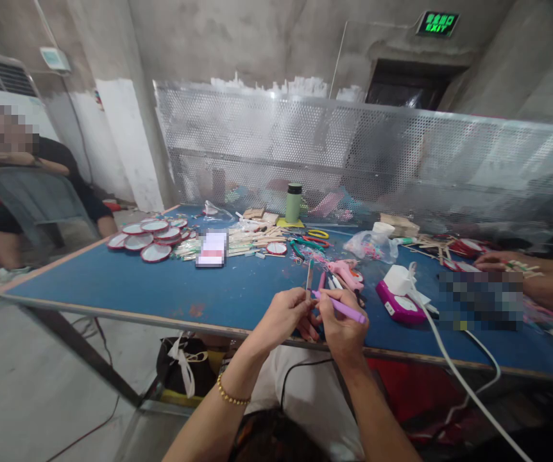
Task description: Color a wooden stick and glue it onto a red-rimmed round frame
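Gripping a thin stick (310, 281), the left hand (283, 314) has its grip pinched around the lower end, above the near edge of the blue bench (161, 289); the stick points upward and away, green at its far tip. The right hand (344, 330) has its grip closed around a purple pen (348, 310), its tip right by the stick; whether the two touch, I cannot tell. Just beyond the hands lies a pink glue gun (346, 274). To the left are a lit phone (212, 249) and a pile of red-rimmed discs (156, 252). A green bottle (293, 205) stands at the back. On the right, a co-worker's hand (495, 261) reaches over the bench.
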Demonstrator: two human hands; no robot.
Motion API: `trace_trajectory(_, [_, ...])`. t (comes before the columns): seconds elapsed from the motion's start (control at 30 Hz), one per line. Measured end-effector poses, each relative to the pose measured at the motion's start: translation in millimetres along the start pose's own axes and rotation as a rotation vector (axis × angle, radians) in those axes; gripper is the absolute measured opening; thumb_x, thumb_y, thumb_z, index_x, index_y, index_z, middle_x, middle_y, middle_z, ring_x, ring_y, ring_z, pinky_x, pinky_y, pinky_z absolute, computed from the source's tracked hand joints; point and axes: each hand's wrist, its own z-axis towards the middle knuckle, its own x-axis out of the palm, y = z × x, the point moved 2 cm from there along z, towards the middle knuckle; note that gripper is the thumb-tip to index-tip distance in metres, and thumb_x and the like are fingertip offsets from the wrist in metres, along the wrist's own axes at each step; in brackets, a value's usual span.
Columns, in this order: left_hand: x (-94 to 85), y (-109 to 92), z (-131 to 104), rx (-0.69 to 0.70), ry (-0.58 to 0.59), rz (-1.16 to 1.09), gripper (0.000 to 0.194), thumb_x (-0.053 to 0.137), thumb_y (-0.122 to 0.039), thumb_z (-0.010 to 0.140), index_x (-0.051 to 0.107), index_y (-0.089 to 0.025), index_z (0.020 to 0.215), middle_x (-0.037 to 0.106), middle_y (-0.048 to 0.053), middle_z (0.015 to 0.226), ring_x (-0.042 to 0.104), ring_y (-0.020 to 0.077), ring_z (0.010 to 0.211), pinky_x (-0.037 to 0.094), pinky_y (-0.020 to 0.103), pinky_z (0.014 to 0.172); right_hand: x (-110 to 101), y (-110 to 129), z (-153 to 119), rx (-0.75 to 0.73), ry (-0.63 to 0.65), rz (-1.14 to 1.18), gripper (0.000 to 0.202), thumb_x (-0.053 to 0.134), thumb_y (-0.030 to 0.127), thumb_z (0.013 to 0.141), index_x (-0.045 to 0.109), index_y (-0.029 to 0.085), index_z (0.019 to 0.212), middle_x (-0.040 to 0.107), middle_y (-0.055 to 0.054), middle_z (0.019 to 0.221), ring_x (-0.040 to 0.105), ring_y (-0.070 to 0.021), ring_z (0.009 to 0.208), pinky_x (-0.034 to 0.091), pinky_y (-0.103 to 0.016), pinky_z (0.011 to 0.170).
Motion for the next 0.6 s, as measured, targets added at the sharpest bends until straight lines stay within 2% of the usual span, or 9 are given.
trace_trajectory(0.6, [0.6, 0.3, -0.3, 0.001, 0.003, -0.017, 0.044, 0.062, -0.059, 0.075, 0.045, -0.019, 0.075, 0.065, 0.001, 0.066, 0.064, 0.0145, 0.048, 0.049, 0.023, 0.043, -0.2, -0.7, -1.1, -0.006, -0.011, 0.012, 0.014, 0.057, 0.027, 0.086, 0.065, 0.019, 0.078, 0.067, 0.0, 0.064, 0.061, -0.0124, 0.047, 0.05, -0.023, 0.046])
